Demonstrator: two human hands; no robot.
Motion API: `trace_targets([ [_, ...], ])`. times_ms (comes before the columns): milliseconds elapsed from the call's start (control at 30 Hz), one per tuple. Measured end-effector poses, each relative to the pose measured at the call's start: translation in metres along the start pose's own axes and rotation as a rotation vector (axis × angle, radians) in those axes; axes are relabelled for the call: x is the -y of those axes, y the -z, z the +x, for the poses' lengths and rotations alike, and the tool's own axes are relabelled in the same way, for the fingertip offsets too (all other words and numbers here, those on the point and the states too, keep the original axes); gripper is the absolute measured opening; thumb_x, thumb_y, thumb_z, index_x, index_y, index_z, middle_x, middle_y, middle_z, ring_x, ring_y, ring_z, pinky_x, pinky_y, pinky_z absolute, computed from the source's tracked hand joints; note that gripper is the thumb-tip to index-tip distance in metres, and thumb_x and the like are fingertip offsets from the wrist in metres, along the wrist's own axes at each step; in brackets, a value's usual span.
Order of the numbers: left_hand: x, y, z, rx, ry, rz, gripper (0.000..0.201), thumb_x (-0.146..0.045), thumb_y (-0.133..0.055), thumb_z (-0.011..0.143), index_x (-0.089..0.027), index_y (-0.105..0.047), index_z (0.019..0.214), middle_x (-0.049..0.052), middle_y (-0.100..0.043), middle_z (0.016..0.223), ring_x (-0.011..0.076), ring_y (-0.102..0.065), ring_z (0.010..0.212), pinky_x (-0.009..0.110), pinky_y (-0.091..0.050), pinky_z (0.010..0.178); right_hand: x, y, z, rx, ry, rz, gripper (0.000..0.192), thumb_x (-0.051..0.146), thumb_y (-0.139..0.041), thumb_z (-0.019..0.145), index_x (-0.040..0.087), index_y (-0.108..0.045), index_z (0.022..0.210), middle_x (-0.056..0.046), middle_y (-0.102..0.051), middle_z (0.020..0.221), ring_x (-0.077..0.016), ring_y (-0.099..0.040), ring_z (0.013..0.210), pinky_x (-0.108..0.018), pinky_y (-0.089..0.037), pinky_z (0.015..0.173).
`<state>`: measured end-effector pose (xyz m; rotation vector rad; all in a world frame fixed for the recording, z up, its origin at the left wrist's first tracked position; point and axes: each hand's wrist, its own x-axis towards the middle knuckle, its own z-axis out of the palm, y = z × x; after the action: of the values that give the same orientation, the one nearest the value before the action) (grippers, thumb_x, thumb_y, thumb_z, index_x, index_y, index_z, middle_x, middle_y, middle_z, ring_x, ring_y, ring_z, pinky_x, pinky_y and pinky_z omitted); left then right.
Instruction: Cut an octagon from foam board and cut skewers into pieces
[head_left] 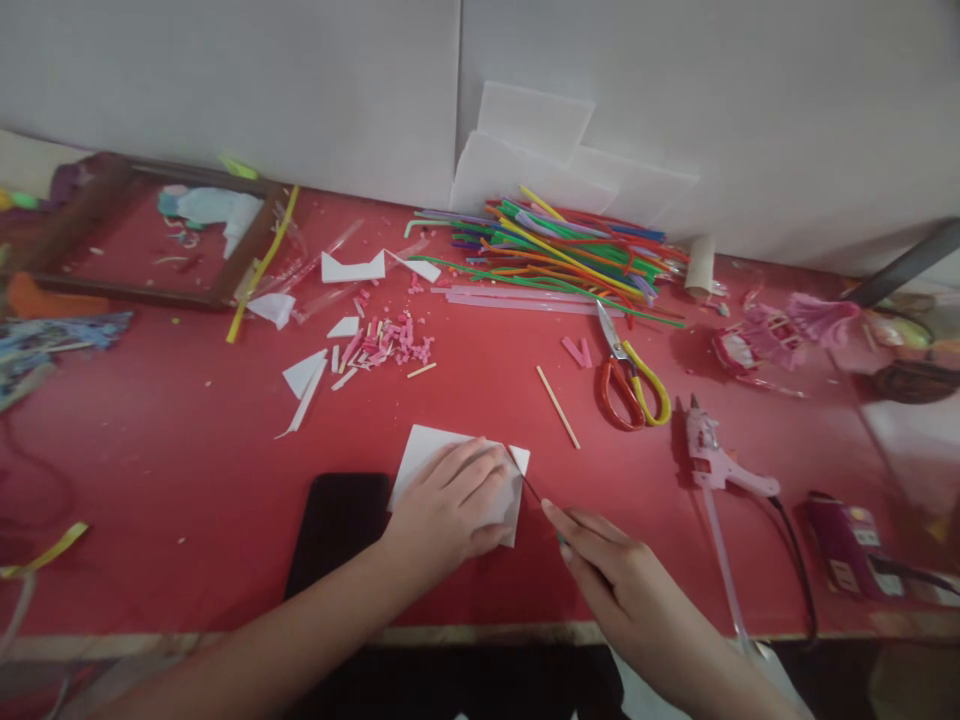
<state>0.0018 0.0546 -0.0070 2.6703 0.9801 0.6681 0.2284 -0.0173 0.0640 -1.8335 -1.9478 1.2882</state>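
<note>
Your left hand (pixel 450 505) pressed flat, fingers together, on the white sheet (pixel 427 450); at its 3 o'clock, your right hand (pixel 607 570) pinched a thin blade (pixel 525 480).

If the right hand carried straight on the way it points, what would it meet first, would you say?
The right hand points up-left with a thin blade. It would probably first meet the white sheet under the left hand, at the corner by the blade tip.

Lighting's pretty soft and even, kinda dim indoors, no harsh glare on the red table (pixel 150 480). Whole frame looks a bit smeary, worst at the left and right edges, where stuff bends outward. Faint shadows under the scissors (pixel 628 375).
</note>
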Motion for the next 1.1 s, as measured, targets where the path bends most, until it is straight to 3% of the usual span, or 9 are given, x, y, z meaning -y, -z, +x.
trace_targets([
  [133,0.0,0.006,0.001,0.061,-0.009,-0.018,0.052,-0.049,-0.062,0.092,-0.012,-0.059,0.129,0.014,-0.062,0.136,0.0321,-0.052,0.132,0.048,-0.042,0.113,-0.008,-0.004,-0.009,-0.014,-0.009,0.002,0.046,0.027,-0.035,0.103,0.02,-0.054,0.144,-0.014,-0.065,0.125,-0.0203,-0.066,0.116,-0.035,-0.055,0.099],
  [200,0.0,0.015,0.001,0.105,-0.018,-0.029,0.06,-0.05,-0.066,0.088,-0.011,-0.056,0.133,0.017,-0.058,0.14,0.0335,-0.049,0.134,0.048,-0.043,0.112,-0.013,-0.006,-0.011,-0.083,0.018,0.007,0.045,0.028,-0.036,0.103,0.021,-0.055,0.143,-0.013,-0.066,0.122,-0.0188,-0.066,0.113,-0.032,-0.055,0.097],
  [367,0.006,0.04,0.005,0.335,0.011,-0.028,0.08,-0.039,-0.076,0.076,-0.019,-0.045,0.146,0.021,-0.022,0.163,0.0462,-0.021,0.149,0.063,-0.036,0.111,-0.021,-0.004,-0.001,-0.34,0.063,0.024,0.042,0.029,-0.041,0.102,0.018,-0.059,0.138,-0.011,-0.068,0.109,-0.0172,-0.069,0.095,-0.027,-0.057,0.086],
  [433,0.008,0.042,0.008,0.353,0.021,0.0,0.076,-0.04,-0.076,0.076,-0.024,-0.047,0.145,0.019,-0.027,0.162,0.0453,-0.026,0.147,0.065,-0.034,0.111,-0.022,-0.003,0.004,-0.386,0.043,0.028,0.042,0.03,-0.042,0.101,0.018,-0.061,0.136,-0.011,-0.068,0.107,-0.0174,-0.069,0.087,-0.028,-0.058,0.081],
  [500,0.005,0.038,0.014,0.312,0.066,0.054,0.07,-0.045,-0.078,0.076,-0.024,-0.054,0.139,0.019,-0.041,0.154,0.0425,-0.04,0.138,0.063,-0.037,0.109,-0.02,-0.004,0.009,-0.387,0.026,0.045,0.042,0.03,-0.043,0.1,0.019,-0.06,0.137,-0.011,-0.069,0.106,-0.0182,-0.069,0.087,-0.029,-0.058,0.08],
  [600,-0.009,0.028,0.022,0.238,0.179,0.135,0.072,-0.057,-0.081,0.071,-0.018,-0.062,0.128,0.022,-0.055,0.136,0.0411,-0.055,0.117,0.061,-0.047,0.097,-0.017,-0.009,0.015,-0.357,0.036,0.086,0.042,0.029,-0.044,0.1,0.021,-0.056,0.14,-0.011,-0.07,0.113,-0.0209,-0.069,0.101,-0.033,-0.057,0.089],
  [733,-0.03,0.019,0.026,0.193,0.265,0.218,0.072,-0.055,-0.08,0.072,-0.011,-0.063,0.127,0.025,-0.058,0.129,0.041,-0.058,0.103,0.059,-0.053,0.082,-0.012,-0.014,0.026,-0.344,0.068,0.125,0.042,0.027,-0.045,0.098,0.021,-0.056,0.139,-0.012,-0.067,0.124,-0.0215,-0.066,0.112,-0.034,-0.054,0.095],
  [933,-0.029,0.026,0.017,0.192,0.258,0.258,0.055,-0.031,-0.066,0.085,-0.008,-0.058,0.134,0.025,-0.056,0.138,0.0425,-0.056,0.11,0.058,-0.053,0.083,-0.006,-0.006,0.036,-0.269,0.105,0.143,0.039,0.027,-0.046,0.097,0.018,-0.064,0.131,-0.01,-0.068,0.104,-0.0185,-0.068,0.091,-0.03,-0.057,0.082],
  [1100,-0.015,0.023,0.008,0.21,0.106,0.184,0.049,-0.028,-0.056,0.093,-0.015,-0.053,0.14,0.012,-0.051,0.149,0.0347,-0.046,0.134,0.055,-0.038,0.109,-0.005,-0.003,0.039,-0.232,0.121,0.177,0.039,0.025,-0.049,0.096,0.02,-0.065,0.131,-0.01,-0.067,0.107,-0.0178,-0.068,0.091,-0.03,-0.058,0.081],
])
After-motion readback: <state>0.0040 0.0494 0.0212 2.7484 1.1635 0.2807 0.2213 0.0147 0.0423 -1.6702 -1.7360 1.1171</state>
